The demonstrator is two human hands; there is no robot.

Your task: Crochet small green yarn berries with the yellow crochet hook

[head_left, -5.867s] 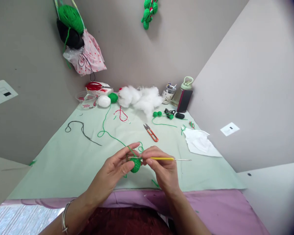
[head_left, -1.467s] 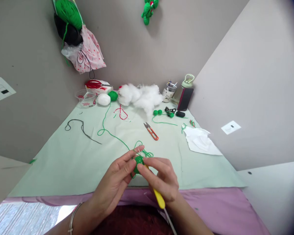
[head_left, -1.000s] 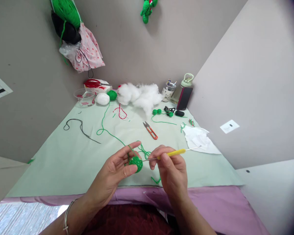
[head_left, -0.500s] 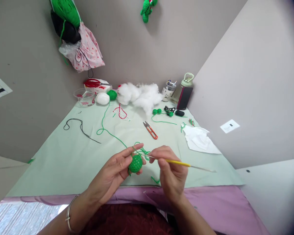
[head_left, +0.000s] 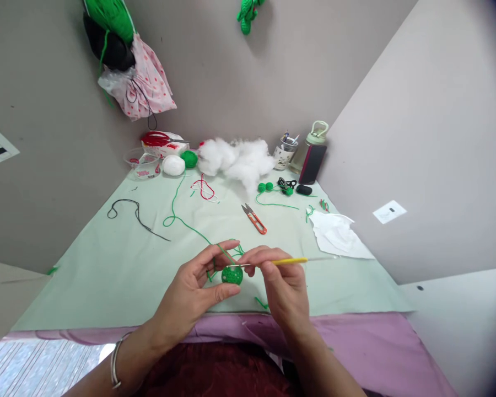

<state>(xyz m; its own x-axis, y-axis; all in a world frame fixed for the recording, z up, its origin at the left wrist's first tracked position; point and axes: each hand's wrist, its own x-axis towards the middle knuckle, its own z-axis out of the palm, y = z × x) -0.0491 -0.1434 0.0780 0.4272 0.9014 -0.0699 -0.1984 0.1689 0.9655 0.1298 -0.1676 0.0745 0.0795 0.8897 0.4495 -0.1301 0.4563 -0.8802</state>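
My left hand (head_left: 194,289) holds a small green crocheted ball (head_left: 232,275) between its thumb and fingers, near the table's front edge. Green yarn (head_left: 198,236) runs over its raised index finger and back to a green yarn ball (head_left: 189,159). My right hand (head_left: 283,281) is closed round the yellow handle of a crochet hook (head_left: 289,261). The hook's metal shaft lies across the top of the crocheted ball; whether its tip is in a stitch I cannot tell. A loose tangle of green yarn shows behind the hands.
Orange thread snips (head_left: 254,219) lie beyond my hands. White stuffing (head_left: 237,162), a white yarn ball (head_left: 173,165), a plastic tub (head_left: 144,165), a pen cup (head_left: 285,154) and a bottle (head_left: 303,157) line the back. Crumpled white paper (head_left: 334,231) lies right, a black cord (head_left: 138,218) left.
My right hand has shifted left with the crochet hook, its tip now over the crocheted ball. My left hand has turned the ball, and its thumb has come round to the front.
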